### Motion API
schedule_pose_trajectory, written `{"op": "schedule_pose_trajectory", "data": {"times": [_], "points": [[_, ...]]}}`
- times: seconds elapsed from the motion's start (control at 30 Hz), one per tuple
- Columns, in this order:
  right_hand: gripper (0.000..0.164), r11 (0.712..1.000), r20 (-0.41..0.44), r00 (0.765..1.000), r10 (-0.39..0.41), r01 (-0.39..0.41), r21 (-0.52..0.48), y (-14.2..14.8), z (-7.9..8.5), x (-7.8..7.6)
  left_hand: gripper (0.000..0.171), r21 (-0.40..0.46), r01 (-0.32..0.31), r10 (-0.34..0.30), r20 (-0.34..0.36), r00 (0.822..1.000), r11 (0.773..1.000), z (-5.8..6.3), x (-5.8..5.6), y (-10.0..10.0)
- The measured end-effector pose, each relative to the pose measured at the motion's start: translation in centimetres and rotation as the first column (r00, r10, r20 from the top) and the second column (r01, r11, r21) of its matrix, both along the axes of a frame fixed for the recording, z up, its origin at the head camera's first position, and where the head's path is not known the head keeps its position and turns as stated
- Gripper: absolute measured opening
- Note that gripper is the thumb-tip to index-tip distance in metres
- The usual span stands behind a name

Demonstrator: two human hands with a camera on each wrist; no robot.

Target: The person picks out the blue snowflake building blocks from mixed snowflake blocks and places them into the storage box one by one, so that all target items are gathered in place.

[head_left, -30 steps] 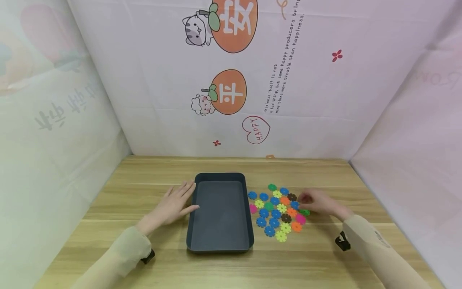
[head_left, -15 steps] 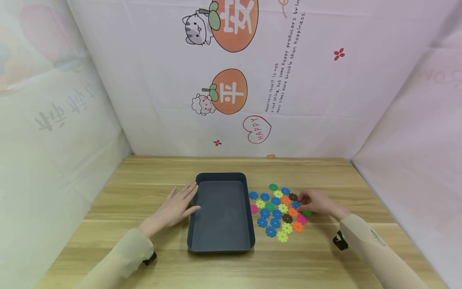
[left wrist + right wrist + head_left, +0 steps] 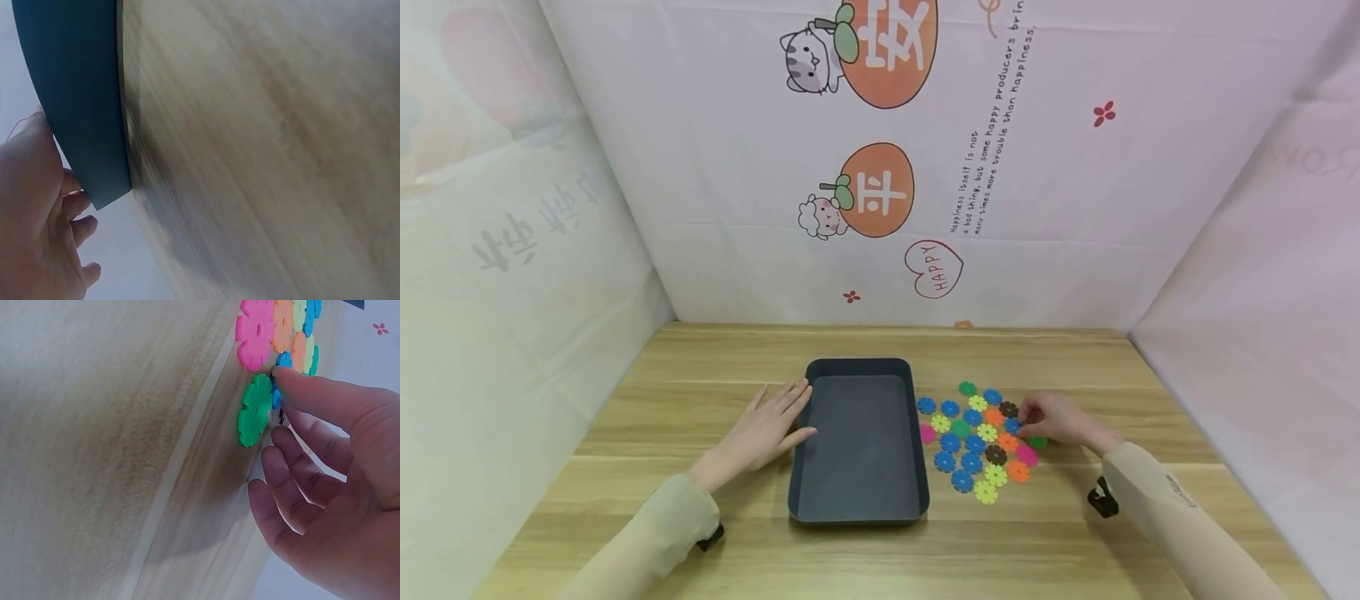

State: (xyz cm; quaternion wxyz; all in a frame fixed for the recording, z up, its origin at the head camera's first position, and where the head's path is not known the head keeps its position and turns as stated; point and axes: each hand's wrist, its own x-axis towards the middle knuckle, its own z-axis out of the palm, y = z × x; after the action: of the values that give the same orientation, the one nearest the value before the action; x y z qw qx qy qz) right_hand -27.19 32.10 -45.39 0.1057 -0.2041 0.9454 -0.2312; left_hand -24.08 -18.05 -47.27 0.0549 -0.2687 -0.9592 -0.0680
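My left hand (image 3: 765, 429) lies with extended fingers on the left rim of a dark grey rectangular tray (image 3: 859, 446). In the left wrist view the tray's outer side wall (image 3: 81, 94) rises beside the fingertips. To the right of the tray, flat flower-shaped plastic discs are spread in one layer. My right hand (image 3: 1056, 419) is at their right edge, pinching a blue disc (image 3: 277, 397) between thumb and forefinger while the other fingers stay curled. Close under that hand lie a green disc (image 3: 254, 411) and a pink disc (image 3: 256, 334).
More discs, in yellow (image 3: 986, 492), orange (image 3: 1018, 472), brown (image 3: 996, 454) and other colours, lie between the tray and my right hand. A wood-grain table (image 3: 745, 550) carries everything. White printed cloth (image 3: 737, 167) encloses the back and both sides.
My right wrist has swung slightly left, while its fingertips stay at the blue disc. The left hand keeps its place on the tray rim, and the discs lie as before.
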Motion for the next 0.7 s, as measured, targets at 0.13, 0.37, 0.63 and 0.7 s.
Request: {"op": "schedule_pose_trajectory", "data": {"times": [0.13,0.37,0.63,0.7], "points": [[0.023,1.0,-0.004,1.0,0.0,0.0,0.005,-0.17,0.03,-0.01,0.074,-0.006,0.001,-0.001,0.003,1.0,1.0,0.11,0.04,-0.04],[0.026,0.999,0.01,0.999,-0.031,0.031,0.017,-0.44,0.01,0.04,0.075,-0.016,-0.003,0.003,-0.006,1.0,1.0,-0.01,0.04,-0.03],[0.026,1.0,0.013,1.0,-0.019,0.019,0.021,-0.59,0.04,-0.26,0.074,0.008,-0.006,0.006,-0.003,1.0,1.0,0.04,0.3,-0.07],[0.026,1.0,0.017,1.0,-0.02,0.02,0.022,-0.65,0.06,-0.35,0.074,0.009,-0.004,0.004,-0.01,1.0,1.0,0.01,0.34,-0.06]]}}
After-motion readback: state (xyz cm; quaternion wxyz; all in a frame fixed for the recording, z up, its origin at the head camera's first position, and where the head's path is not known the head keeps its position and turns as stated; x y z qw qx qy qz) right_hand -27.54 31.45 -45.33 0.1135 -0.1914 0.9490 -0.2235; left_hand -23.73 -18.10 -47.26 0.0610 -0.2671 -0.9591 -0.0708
